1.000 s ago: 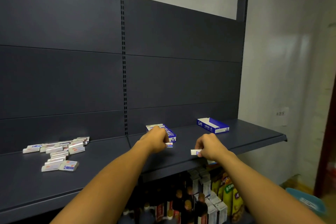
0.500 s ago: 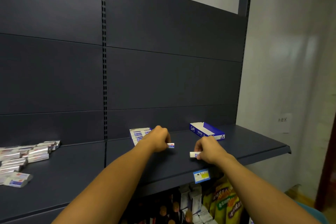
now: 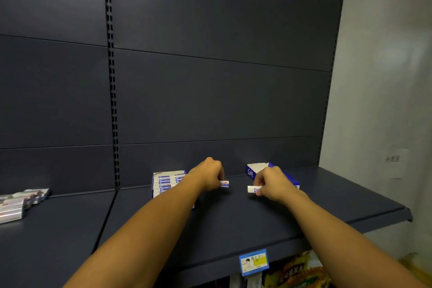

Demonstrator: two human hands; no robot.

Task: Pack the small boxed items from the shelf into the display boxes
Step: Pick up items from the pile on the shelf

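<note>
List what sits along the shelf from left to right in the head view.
Loose pile of small boxes → filled display box → left hand holding a small box → right hand holding another small box → blue display box behind it.

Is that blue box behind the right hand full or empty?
Cannot tell fully: the blue display box is open-topped and its visible white inner wall looks bare, but the right hand hides most of it.
</note>
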